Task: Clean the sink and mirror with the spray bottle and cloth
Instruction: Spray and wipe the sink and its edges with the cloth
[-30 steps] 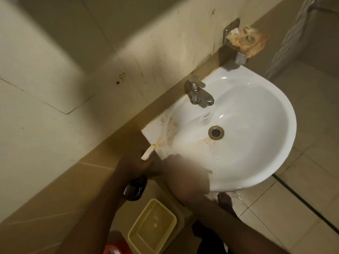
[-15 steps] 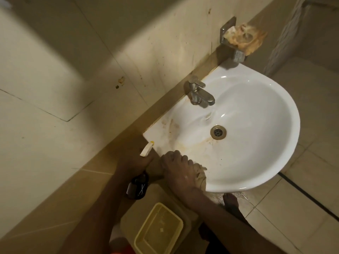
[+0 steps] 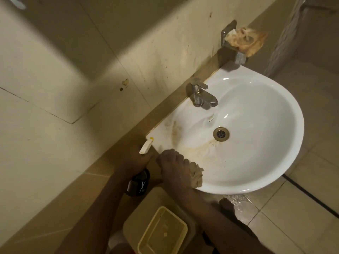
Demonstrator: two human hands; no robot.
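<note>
A white wall-mounted sink (image 3: 286, 136) has brown stains along its near-left side and around the drain (image 3: 221, 134). My right hand (image 3: 174, 167) presses a beige cloth (image 3: 196, 174) against the sink's near-left rim. My left hand (image 3: 136, 155) grips a dark spray bottle (image 3: 138, 184) just left of the sink; its white nozzle (image 3: 145, 146) points at the sink's corner. No mirror is in view.
A chrome tap (image 3: 200, 95) stands at the back of the sink. A stained soap holder (image 3: 244, 41) is fixed to the tiled wall above. A yellow tub (image 3: 163, 231) sits below the sink. The floor under the basin is wet (image 3: 238, 202).
My right hand with the cloth has shifted a little along the near-left rim. My left hand keeps the spray bottle at the sink's corner.
</note>
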